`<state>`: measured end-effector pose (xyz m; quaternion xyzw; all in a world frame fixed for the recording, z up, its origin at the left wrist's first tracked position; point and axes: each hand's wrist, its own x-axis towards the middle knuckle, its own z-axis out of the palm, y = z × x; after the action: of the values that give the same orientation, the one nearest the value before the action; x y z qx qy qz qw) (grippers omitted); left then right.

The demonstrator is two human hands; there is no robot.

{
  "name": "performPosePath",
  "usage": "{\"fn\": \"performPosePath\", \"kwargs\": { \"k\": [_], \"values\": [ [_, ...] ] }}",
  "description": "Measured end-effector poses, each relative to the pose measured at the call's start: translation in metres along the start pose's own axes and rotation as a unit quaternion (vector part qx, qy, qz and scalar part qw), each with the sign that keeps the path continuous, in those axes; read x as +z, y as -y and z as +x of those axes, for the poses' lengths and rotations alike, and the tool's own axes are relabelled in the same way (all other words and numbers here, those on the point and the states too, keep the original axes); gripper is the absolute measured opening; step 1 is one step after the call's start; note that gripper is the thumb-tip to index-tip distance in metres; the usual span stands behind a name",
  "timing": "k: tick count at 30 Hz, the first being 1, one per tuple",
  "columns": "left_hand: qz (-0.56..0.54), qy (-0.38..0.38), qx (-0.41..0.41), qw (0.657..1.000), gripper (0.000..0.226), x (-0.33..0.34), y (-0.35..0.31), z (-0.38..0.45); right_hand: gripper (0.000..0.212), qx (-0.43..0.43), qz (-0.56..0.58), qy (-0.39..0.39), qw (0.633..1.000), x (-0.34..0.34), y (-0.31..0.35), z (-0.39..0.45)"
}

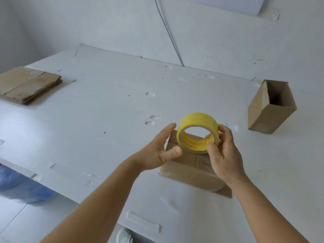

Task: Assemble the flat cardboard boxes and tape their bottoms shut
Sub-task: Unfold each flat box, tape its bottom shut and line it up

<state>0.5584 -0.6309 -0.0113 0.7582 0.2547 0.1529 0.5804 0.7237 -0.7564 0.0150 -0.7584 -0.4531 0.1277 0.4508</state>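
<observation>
1. Tape roll [198, 132], yellow, sits upright in my right hand [226, 155], thumb and fingers pinching its rim, above the box [191, 171] in front of me.
2. My left hand [161, 151] cups the box's left edge, fingers straight.
3. The white table [105, 111] carries torn tape scraps; flat cardboard boxes [29, 85] are stacked far left, an assembled box [271, 107] stands open far right.
4. A cable [168, 32] runs down the white wall [87, 23].
</observation>
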Motion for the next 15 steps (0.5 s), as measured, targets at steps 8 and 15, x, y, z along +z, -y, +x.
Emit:
{"fn": "performPosePath", "kwargs": {
  "k": [8,15],
  "values": [
    [0.242,0.029,0.036,0.969,0.102,-0.012,-0.008,0.014,0.03,0.038,0.102,0.047,0.993,-0.007,-0.002,0.002],
    [0.281,0.045,-0.005,0.959,0.105,-0.017,-0.014,0.016,0.024,0.056,0.196,0.044,0.978,-0.06,-0.013,0.019]
  ]
}}
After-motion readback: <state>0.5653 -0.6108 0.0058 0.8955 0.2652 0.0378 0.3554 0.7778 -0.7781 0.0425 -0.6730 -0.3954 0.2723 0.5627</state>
